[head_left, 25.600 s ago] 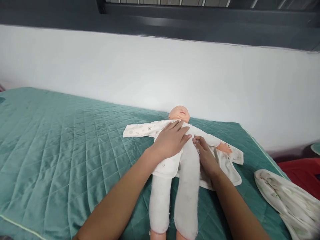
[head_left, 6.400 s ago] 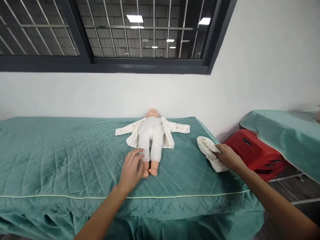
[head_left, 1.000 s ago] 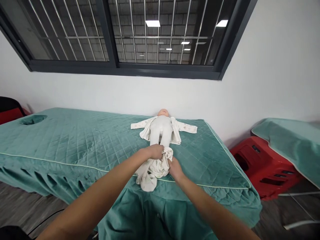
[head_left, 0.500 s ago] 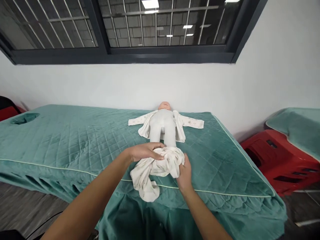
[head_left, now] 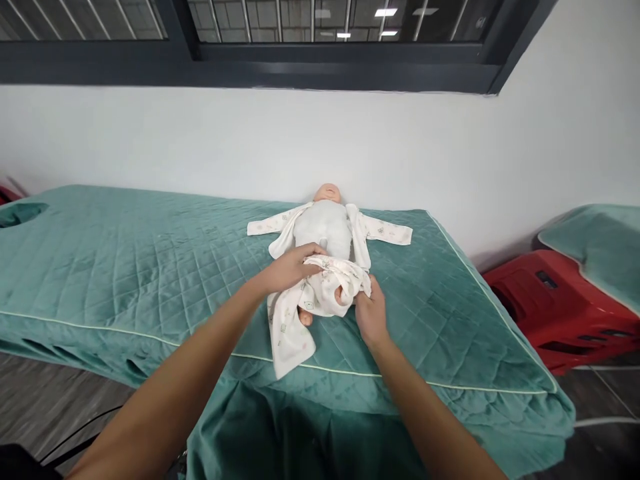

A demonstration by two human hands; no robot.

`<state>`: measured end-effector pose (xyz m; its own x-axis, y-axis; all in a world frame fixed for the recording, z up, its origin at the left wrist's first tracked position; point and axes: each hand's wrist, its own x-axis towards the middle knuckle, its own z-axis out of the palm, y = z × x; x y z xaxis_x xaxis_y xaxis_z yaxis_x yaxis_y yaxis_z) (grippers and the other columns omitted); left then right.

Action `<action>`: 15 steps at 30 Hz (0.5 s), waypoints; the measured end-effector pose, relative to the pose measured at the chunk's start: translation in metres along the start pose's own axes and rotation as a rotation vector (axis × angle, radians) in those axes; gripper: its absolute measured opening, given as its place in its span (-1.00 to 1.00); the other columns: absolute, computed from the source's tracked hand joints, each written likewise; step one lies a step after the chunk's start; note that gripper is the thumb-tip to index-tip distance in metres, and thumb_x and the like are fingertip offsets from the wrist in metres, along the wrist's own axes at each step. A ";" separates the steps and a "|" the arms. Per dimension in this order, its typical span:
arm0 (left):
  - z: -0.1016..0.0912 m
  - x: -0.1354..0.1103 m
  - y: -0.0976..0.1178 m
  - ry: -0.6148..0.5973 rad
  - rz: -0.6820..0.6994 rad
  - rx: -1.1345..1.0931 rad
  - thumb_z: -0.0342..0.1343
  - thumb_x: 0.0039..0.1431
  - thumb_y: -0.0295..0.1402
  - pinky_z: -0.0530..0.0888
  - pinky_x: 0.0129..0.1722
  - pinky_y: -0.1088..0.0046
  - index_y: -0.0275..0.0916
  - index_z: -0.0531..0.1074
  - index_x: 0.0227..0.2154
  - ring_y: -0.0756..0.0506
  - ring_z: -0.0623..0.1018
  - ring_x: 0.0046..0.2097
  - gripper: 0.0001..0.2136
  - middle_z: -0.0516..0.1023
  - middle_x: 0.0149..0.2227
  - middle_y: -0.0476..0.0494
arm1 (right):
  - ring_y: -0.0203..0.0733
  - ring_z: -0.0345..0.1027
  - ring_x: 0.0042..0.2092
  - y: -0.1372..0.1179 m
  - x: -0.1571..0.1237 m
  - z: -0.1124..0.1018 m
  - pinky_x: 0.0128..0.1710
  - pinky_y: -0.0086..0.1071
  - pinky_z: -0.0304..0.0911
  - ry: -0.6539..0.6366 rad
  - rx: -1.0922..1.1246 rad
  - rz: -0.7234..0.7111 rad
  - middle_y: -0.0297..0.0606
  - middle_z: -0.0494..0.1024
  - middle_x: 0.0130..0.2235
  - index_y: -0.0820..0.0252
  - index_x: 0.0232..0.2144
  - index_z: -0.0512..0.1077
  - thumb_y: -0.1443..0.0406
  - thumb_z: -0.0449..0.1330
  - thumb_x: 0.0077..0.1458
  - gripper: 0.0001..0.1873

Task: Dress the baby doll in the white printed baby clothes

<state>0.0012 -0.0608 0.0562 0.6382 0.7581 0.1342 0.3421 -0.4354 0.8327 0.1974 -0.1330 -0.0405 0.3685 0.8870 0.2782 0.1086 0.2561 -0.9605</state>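
A baby doll (head_left: 325, 223) lies on its back on a green quilted bed (head_left: 125, 267), head toward the wall, in an open white printed jacket. Both hands hold a bunched pair of white printed baby trousers (head_left: 305, 303) over the doll's legs. My left hand (head_left: 290, 267) grips the top of the bundle. My right hand (head_left: 369, 313) pinches its right side. One doll foot shows through the cloth by my right hand, another peeks out lower left. A loose trouser leg trails toward the bed's front edge.
A white wall and a dark barred window run behind the bed. To the right stand a red plastic stool (head_left: 545, 307) and a second green-covered bed (head_left: 595, 247). A face hole (head_left: 17, 215) is at the bed's far left end.
Both hands have carried the bunched trousers away from the bed's front edge and up over the doll's feet. The camera has tilted down and moved closer.
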 end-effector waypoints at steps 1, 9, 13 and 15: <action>0.003 0.002 -0.002 0.026 0.017 0.046 0.04 0.18 -0.30 0.37 0.03 0.37 -0.20 0.43 -0.10 -0.16 0.49 0.00 -0.75 0.54 -0.06 -0.09 | -0.12 0.38 -0.13 0.002 0.001 0.000 -0.05 -0.29 0.26 -0.012 0.019 0.019 -0.30 0.58 -0.17 0.15 -0.22 0.49 0.29 0.08 -0.01 -0.71; 0.034 -0.001 -0.006 0.206 0.046 0.408 -0.11 0.26 -0.37 0.35 0.08 0.30 -0.17 0.41 0.01 -0.21 0.48 0.07 -0.68 0.53 0.02 -0.16 | -0.08 0.43 -0.01 0.012 -0.001 -0.002 0.06 -0.23 0.30 -0.011 0.289 0.185 -0.25 0.61 -0.09 0.19 -0.15 0.50 0.25 0.15 -0.04 -0.64; 0.040 -0.020 0.003 0.106 0.001 0.218 0.06 0.19 -0.30 0.35 0.15 0.30 -0.14 0.27 0.20 -0.21 0.44 0.17 -0.51 0.42 0.20 -0.14 | -0.10 0.48 -0.07 0.010 0.001 -0.002 0.01 -0.24 0.36 0.033 0.409 0.242 -0.26 0.62 -0.09 0.15 -0.16 0.50 0.22 0.23 -0.04 -0.66; 0.042 -0.028 0.007 0.053 -0.056 0.176 0.16 0.09 -0.32 0.40 0.11 0.28 -0.11 0.18 0.27 -0.23 0.48 0.14 -0.35 0.40 0.23 -0.15 | -0.11 0.49 -0.10 0.011 0.001 -0.001 0.00 -0.24 0.37 0.050 0.456 0.247 -0.27 0.63 -0.09 0.15 -0.17 0.51 0.21 0.28 -0.05 -0.66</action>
<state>0.0148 -0.1062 0.0357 0.5790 0.8060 0.1226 0.4939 -0.4665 0.7338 0.2002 -0.1294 -0.0503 0.3776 0.9254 0.0322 -0.3960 0.1928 -0.8978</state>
